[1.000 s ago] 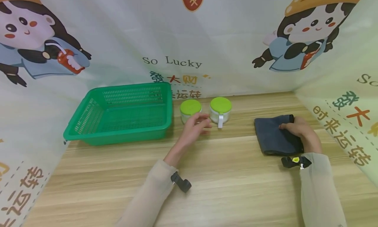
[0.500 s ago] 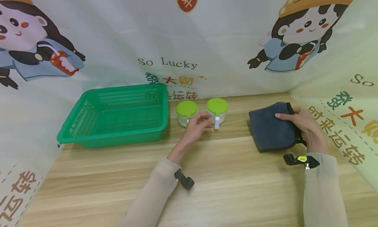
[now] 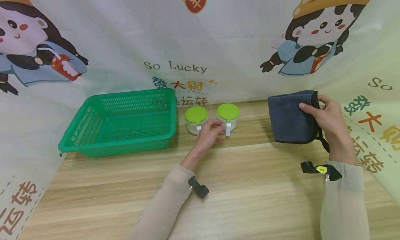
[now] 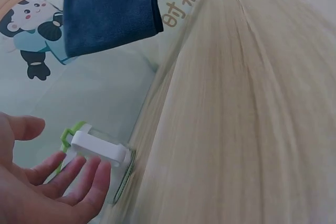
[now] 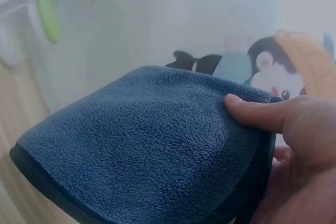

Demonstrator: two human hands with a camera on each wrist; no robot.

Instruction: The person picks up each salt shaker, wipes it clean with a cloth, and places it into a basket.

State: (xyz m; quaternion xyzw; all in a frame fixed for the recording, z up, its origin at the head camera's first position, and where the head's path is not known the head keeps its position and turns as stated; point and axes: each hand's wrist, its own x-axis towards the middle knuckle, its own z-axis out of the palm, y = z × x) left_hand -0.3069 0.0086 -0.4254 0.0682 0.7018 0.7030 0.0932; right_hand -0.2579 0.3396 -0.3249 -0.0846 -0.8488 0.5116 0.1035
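A folded dark blue-grey towel [image 3: 290, 118] with a black border and a hanging loop is held up above the table at the right. My right hand [image 3: 333, 120] pinches its right edge, thumb on the front face and fingers behind. In the right wrist view the towel [image 5: 142, 150] shows a fluffy texture. My left hand [image 3: 209, 133] has loosely bent fingers with nothing in them, just in front of two jars with green lids and white handles. It partly covers the left jar [image 3: 196, 115]; its fingertips overlap the side of the right jar [image 3: 228, 112].
A green plastic basket [image 3: 125, 148] with slotted walls stands left of the jars. Behind everything hangs a white printed curtain [image 3: 237, 52], which also closes off both sides. The wooden table [image 3: 250, 191] extends toward me.
My right hand has lifted the towel off the table and raised it, turning it more upright. The left hand has stayed almost in place by the jars. The head view has shifted slightly.
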